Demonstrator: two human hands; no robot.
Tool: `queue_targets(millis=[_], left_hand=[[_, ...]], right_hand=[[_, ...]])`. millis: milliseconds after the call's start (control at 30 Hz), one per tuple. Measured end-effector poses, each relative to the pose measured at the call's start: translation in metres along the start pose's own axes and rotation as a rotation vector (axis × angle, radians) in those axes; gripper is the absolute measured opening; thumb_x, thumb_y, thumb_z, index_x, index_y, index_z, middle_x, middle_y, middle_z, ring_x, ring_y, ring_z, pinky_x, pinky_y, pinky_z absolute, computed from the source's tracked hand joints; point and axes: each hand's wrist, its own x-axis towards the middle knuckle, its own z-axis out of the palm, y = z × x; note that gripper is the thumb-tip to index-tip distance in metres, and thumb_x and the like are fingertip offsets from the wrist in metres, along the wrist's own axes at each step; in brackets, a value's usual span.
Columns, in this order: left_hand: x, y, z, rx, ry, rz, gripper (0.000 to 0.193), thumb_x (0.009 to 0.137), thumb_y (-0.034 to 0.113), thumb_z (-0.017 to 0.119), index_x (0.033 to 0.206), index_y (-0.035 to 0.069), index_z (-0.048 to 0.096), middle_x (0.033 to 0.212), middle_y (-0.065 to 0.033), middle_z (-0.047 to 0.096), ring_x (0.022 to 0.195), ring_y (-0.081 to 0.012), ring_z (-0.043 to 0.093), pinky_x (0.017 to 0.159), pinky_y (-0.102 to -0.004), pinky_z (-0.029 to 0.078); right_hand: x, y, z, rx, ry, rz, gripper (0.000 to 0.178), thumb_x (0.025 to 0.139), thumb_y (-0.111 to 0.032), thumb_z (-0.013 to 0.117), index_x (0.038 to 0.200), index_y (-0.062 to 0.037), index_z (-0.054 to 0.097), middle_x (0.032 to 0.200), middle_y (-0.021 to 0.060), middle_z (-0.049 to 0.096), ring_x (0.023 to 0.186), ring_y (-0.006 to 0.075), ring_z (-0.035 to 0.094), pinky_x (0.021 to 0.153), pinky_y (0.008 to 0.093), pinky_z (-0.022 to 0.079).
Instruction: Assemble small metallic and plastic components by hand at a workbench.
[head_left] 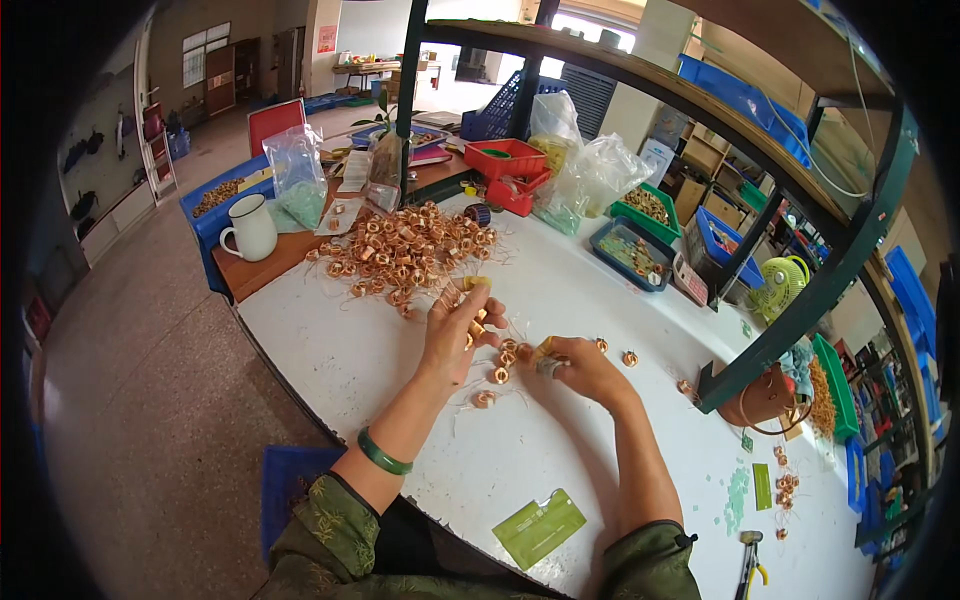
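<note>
My left hand (458,328) is curled around several small copper wire coils (475,330), its palm turned inward. A short row of loose coils (501,376) lies on the white tabletop between my hands. At the right end of that row, my right hand (585,368) pinches a copper coil (525,352) at its fingertips. Yellow wrapping covers fingertips on both hands. Beyond my left hand spreads a large heap of copper coils (410,250) with thin wire ends sticking out. A few single coils (630,359) rest to the right of my right hand.
A white mug (255,232) stands left of the heap. Red bins (505,162), plastic bags (600,175) and a dark tray (632,252) sit farther back. A green shelf post (800,300) rises at right. Near the front lie a green packet (540,528) and pliers (748,568).
</note>
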Motion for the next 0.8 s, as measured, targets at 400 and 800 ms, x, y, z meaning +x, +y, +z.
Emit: queue_targets(millis=[400, 800], left_hand=[[-0.003, -0.007, 0.008, 0.028, -0.071, 0.075, 0.018, 0.092, 0.017, 0.061, 0.108, 0.009, 0.061, 0.094, -0.0063, 0.064, 0.078, -0.0110, 0.061, 0.052, -0.0212, 0.052], [-0.006, 0.003, 0.011, 0.039, -0.026, 0.047, 0.012, 0.089, 0.018, 0.064, 0.097, 0.010, 0.065, 0.071, -0.0005, 0.057, 0.065, -0.0080, 0.052, 0.048, -0.0200, 0.042]], right_hand=[[0.004, -0.014, 0.021, -0.069, 0.201, -0.047, 0.023, 0.072, -0.001, 0.058, 0.091, -0.0084, 0.069, 0.093, 0.0094, 0.059, 0.080, 0.0298, 0.057, 0.070, 0.0372, 0.047], [-0.007, -0.048, 0.025, -0.320, -0.161, -0.102, 0.024, 0.073, -0.002, 0.062, 0.091, -0.0151, 0.070, 0.101, 0.0075, 0.056, 0.092, 0.0260, 0.051, 0.080, 0.0370, 0.039]])
